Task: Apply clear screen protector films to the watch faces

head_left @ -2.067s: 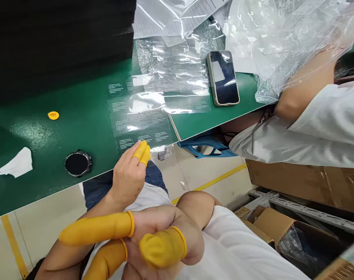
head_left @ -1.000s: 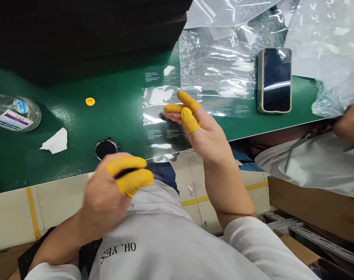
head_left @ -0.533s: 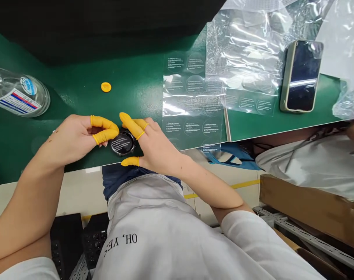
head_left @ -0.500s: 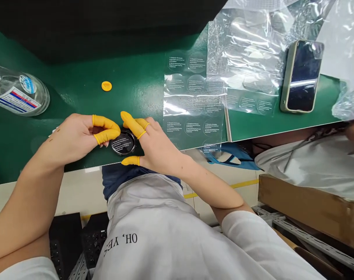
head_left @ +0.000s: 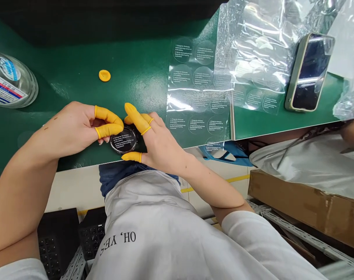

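A round black smartwatch (head_left: 123, 146) lies face up near the table's front edge. On its face sits a round clear film (head_left: 123, 139) printed with white lines of text. My left hand (head_left: 80, 124) has yellow finger cots on thumb and index finger, pinched together at the film's upper left edge. What lies right between those tips is hidden. From the right, my right hand (head_left: 158, 140), also in yellow cots, spans the watch, with its thumb along the lower rim and fingertips by the upper rim. Any strap is hidden.
A loose yellow finger cot (head_left: 104, 75) lies behind the hands. Printed clear film sheets (head_left: 198, 89) and plastic wrap (head_left: 258, 42) cover the right side, near a phone (head_left: 311, 74). A clear bottle (head_left: 13, 79) is at left. Another person's arm (head_left: 353, 130) shows at far right.
The view has shifted slightly. Both hands stay at the watch, and the left fingertips remain pinched at its upper edge. More of the printed text on the face is legible now.
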Demonstrator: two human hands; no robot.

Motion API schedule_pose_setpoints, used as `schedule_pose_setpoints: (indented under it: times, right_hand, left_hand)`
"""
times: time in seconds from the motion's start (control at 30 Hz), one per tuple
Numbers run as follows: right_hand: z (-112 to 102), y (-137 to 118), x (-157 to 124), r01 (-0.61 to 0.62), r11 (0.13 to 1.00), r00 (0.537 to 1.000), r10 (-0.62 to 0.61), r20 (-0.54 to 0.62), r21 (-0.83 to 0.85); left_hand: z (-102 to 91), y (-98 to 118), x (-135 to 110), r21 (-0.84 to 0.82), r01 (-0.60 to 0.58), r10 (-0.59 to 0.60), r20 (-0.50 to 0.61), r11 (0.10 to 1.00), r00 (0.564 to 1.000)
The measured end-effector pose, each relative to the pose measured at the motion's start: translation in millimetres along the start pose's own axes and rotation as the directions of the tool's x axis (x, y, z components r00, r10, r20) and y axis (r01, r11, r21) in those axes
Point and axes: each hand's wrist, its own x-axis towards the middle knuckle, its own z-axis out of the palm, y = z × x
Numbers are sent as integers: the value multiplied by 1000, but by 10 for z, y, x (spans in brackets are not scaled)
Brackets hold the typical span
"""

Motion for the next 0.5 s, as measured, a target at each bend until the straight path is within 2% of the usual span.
schedule_pose_setpoints:
  times: [0.3, 0.5]
  right_hand:
    - [-9, -3, -6, -9, 1000, 1000, 9, 26, -12]
    - [-15, 2, 0, -13, 1000, 999, 14, 51, -18]
  left_hand:
    - [3, 52, 8, 8, 3, -3, -7, 1000, 1000]
    - [-2, 44, 8, 2, 51, -51, 9, 999, 999]
